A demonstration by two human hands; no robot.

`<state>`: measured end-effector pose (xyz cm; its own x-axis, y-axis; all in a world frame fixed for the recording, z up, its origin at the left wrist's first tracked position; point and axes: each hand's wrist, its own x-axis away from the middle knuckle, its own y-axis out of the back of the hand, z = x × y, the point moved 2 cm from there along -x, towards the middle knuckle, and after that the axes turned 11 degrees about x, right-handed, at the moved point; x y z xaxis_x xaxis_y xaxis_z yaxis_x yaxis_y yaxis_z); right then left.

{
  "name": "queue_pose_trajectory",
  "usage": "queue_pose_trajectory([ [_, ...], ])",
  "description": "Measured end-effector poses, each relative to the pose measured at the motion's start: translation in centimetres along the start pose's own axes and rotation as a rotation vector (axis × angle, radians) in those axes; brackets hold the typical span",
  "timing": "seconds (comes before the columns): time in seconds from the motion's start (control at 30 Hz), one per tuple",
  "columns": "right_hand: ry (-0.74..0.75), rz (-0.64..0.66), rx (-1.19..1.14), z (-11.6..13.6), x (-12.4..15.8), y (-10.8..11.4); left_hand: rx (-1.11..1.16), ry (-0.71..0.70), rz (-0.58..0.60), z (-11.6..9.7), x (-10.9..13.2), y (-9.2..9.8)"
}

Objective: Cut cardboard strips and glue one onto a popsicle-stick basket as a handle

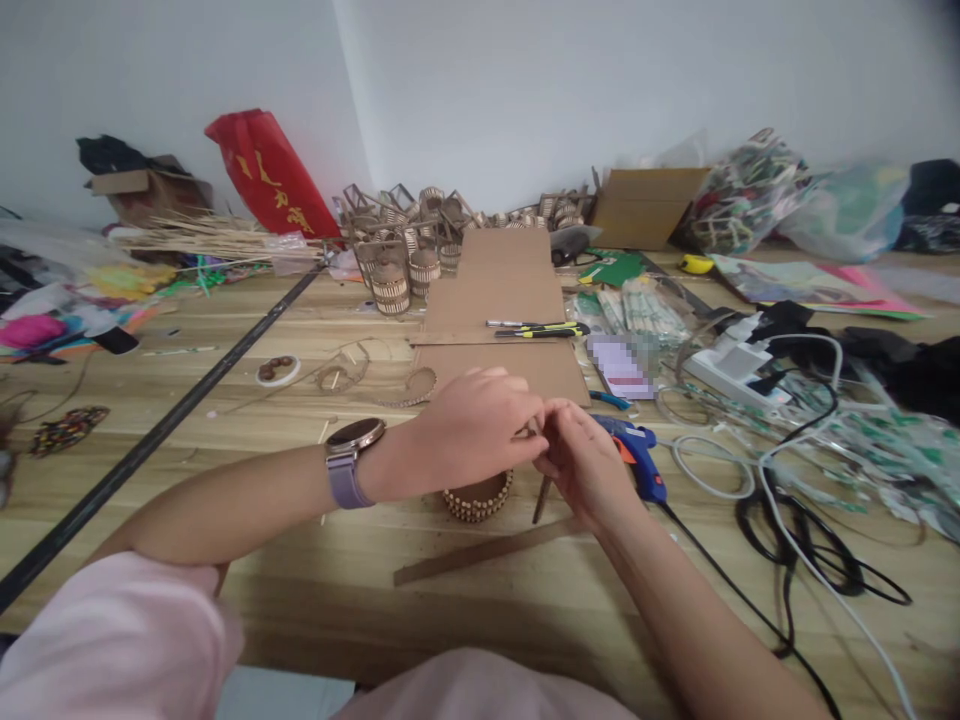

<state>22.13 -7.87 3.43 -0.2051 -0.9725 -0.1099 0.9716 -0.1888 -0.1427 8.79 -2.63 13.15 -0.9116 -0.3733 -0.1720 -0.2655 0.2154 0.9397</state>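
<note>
My left hand (480, 420), below a wrist with a purple-strapped watch (356, 440), is closed, fingertips pinched on a small brownish piece (528, 430) mostly hidden by the fingers. Touching those fingertips, my right hand (585, 455) is closed too; what it grips is hidden. Under the hands a round ring of small wooden beads or stick ends (477, 500) rests on the table. A short dark strip (541, 499) shows beneath my right hand, and a longer brown strip (480, 553) lies in front of it. A blue glue gun (637, 450) lies just right of my right hand.
Cardboard sheets (502, 290) carry utility knives (540, 329). Small stick baskets (391, 290) crowd the back. A phone (621, 366), power strip (739, 370) and tangled cables (799, 540) sit right. A tape roll (277, 371) and long black bar (180, 415) are left.
</note>
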Motion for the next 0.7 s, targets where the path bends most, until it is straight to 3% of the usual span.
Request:
queue_pose_trajectory([
  [0.2, 0.084, -0.014, 0.216, -1.1, 0.4, 2.3, -0.096, 0.012, 0.047, 0.5, -0.3, -0.5],
  [0.4, 0.136, 0.127, 0.414, -1.0, 1.9, 2.3, -0.117, 0.037, 0.137, 0.2, -0.7, 0.1],
  [0.5, 0.134, 0.173, 0.344, -2.3, 2.1, 2.1, -0.105, 0.049, 0.154, 0.2, -0.9, 0.4],
  [0.7, 0.092, 0.101, 0.147, -4.7, 1.9, 1.1, -0.074, 0.005, 0.112, 0.8, -1.0, 0.0],
])
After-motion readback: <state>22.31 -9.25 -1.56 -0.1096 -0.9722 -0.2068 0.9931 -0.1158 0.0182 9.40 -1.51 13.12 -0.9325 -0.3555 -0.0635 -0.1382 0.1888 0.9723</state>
